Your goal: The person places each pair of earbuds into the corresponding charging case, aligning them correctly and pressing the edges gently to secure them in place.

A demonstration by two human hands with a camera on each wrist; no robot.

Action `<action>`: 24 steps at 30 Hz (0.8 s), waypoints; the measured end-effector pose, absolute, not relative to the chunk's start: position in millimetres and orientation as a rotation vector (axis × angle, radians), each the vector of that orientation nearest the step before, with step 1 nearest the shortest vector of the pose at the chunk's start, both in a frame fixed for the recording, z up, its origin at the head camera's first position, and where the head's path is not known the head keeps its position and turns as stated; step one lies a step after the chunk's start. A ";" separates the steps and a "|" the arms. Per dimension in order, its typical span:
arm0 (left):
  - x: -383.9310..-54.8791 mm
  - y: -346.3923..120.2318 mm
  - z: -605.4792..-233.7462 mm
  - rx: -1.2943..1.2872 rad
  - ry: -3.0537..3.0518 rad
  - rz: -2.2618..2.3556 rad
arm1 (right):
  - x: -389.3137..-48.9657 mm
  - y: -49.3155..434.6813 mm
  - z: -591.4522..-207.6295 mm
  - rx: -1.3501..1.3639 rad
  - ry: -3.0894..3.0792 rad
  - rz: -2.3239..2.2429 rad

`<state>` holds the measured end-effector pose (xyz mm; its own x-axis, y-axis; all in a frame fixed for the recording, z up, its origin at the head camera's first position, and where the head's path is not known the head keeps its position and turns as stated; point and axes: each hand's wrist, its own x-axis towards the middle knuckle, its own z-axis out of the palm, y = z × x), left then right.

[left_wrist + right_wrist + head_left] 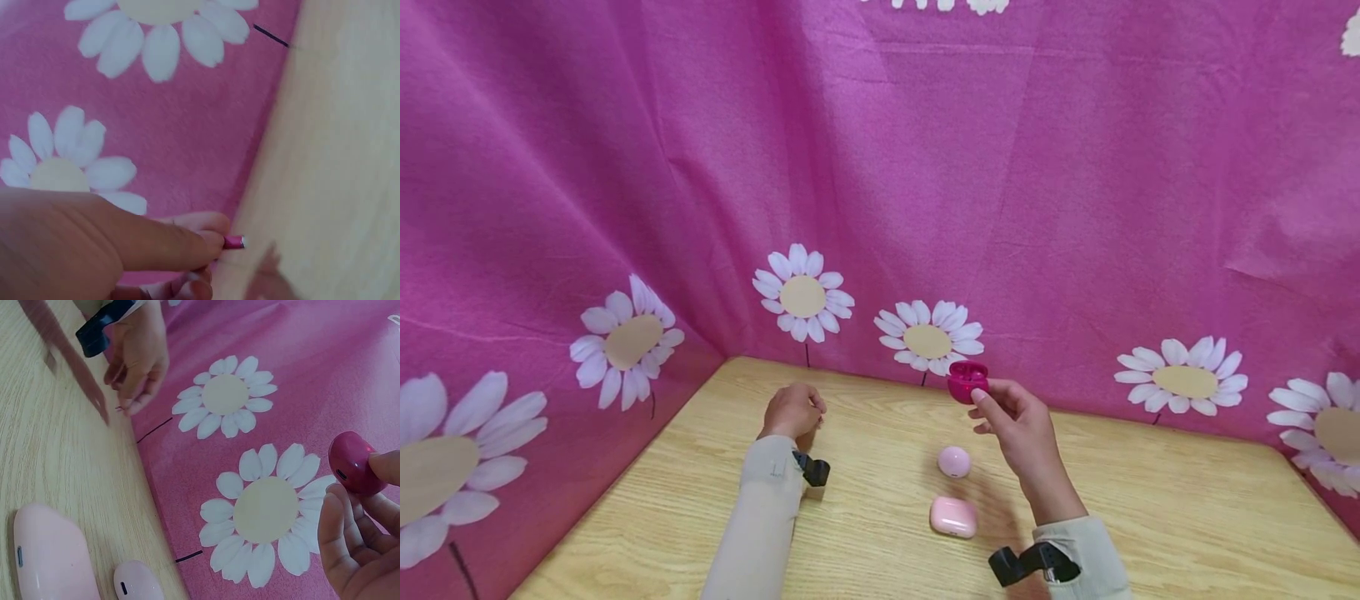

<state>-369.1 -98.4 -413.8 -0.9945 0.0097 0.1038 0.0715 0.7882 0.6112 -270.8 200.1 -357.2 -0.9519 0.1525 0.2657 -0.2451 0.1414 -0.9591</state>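
Observation:
My right hand point(1021, 423) holds a glossy magenta earbud case point(966, 385) between thumb and fingers, raised above the table near the back curtain. Its lid is up in the head view, and a dark charging port shows on its underside in the right wrist view. Farther left, my left hand point(792, 410) is low over the table. Between its thumb and forefinger it pinches a magenta earbud point(233, 242); only the silver-tipped stem sticks out, the rest hidden by the fingers.
A round pale pink case point(954, 462) lies on the wooden table point(865, 467) below the right hand. Nearer me is a rounded oblong pink case point(953, 517). A magenta curtain point(1037, 208) with white daisies borders the table's back and left side.

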 end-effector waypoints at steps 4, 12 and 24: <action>-368.2 -91.7 -403.2 -0.150 -2.808 -1.097 | -270.7 200.3 -356.7 0.088 -2.123 1.880; -365.6 -75.0 -380.0 -0.314 -2.670 -1.193 | -270.3 200.3 -356.2 0.092 -2.115 1.882; -343.6 -46.2 -345.0 -0.511 -2.435 -1.249 | -270.0 199.9 -355.8 0.089 -2.119 1.875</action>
